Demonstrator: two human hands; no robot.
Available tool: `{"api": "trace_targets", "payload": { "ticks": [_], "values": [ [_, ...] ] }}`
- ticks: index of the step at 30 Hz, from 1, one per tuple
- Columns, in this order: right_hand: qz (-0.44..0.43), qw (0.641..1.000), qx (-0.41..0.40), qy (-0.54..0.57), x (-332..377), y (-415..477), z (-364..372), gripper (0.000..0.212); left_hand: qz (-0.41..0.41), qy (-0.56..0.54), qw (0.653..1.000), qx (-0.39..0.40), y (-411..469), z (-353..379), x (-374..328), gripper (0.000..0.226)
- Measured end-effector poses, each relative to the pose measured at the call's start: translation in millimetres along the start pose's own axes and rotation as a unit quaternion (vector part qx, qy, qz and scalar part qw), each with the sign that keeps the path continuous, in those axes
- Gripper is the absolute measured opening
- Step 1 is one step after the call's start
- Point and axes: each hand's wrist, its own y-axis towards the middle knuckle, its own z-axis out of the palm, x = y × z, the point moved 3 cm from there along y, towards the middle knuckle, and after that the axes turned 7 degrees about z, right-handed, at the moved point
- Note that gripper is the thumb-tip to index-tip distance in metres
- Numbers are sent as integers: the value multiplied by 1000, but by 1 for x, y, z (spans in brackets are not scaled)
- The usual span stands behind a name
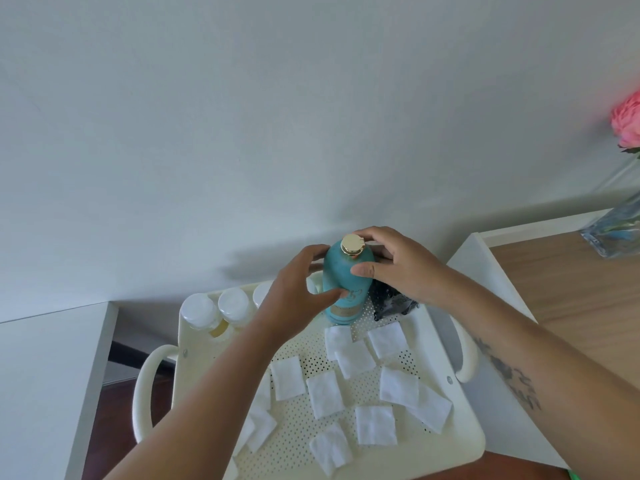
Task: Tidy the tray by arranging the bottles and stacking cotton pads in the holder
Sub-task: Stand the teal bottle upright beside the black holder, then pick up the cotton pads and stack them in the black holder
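Your left hand (pixel 298 289) and right hand (pixel 391 265) both grasp the teal bottle (pixel 346 282), which stands upright at the far middle of the cream perforated tray (pixel 446 344). Its gold cap (pixel 352 244) touches your right fingertips. White-capped bottles (pixel 214 308) line the tray's far left corner. Square cotton pads (pixel 323 393) lie scattered, some overlapping, over the near tray floor. Something dark (pixel 391 299) sits just right of the teal bottle.

Plain pale wall (pixel 277 116), white cabinet (pixel 41 375) left, wood-topped desk (pixel 571 289) right, dark reddish floor (pixel 104 445), soft daylight
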Motion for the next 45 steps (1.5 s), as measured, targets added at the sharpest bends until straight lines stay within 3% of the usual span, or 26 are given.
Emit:
{"api": "trace_targets", "payload": {
  "ticks": [5,20,27,29,34,45],
  "values": [
    [-38,994,-92,36,-14,-12,10,43,-11,-22,1000,-10,-2,0,4,64],
    [-19,995,-59,72,-9,-19,11,48,-26,0,997,-66,-11,8,2,61],
    [-95,957,-266,67,-31,-73,44,21,-76,-30,986,-146,-65,-9,20,30],
    [-75,967,-240,42,-42,-83,64,14,-116,-33,981,-151,-86,-14,33,25],
    [22,995,-86,-47,-76,-84,126,14,-207,16,965,-159,-141,-18,66,19],
    [-33,945,-38,-324,-77,-37,198,39,-247,198,946,-68,-187,-13,97,37]
  ]
}}
